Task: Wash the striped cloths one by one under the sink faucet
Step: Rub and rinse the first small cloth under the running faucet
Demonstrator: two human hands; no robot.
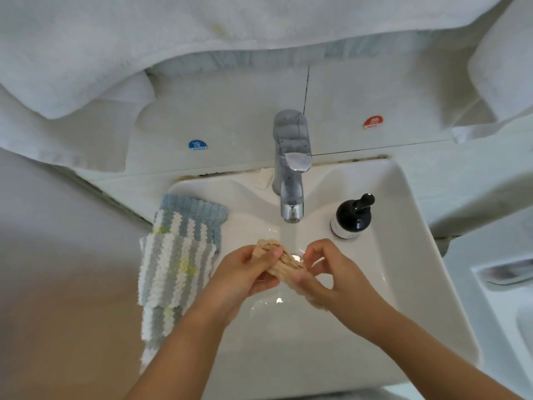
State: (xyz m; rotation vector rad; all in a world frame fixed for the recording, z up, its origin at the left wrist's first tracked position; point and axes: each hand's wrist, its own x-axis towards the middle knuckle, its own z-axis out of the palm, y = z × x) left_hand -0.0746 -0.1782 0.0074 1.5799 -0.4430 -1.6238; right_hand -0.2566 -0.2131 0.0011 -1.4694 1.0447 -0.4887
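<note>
Both hands meet over the white sink basin (398,255), directly below the chrome faucet (291,168), from whose spout a stream of water (287,235) runs down. Between them is a bunched, wet beige cloth (281,262). The left hand (248,272) grips one end of it, fingers curled over the top and thumb beneath, so a crumpled lobe of fabric pokes out above the knuckles. The right hand (323,269) pinches the other end with curled fingers, and more of the beige fabric shows under its palm. The water lands on the cloth just between the two hands.

On the left rim of the sink lies a stack of striped cloths (176,264), grey-blue and white, with faint yellow marks on them; the stack hangs over the rim's outer edge, and a plain blue-grey cloth (196,209) lies beneath at the far end. To the right of the faucet, on the sink's ledge, stands a black pump bottle (353,216) with a pale lower band. On the wall behind, a blue round sticker reading COLD (198,145) sits left of the faucet and a red one reading HOT (373,123) sits right. White towels (115,53) hang across the top of the view.
</note>
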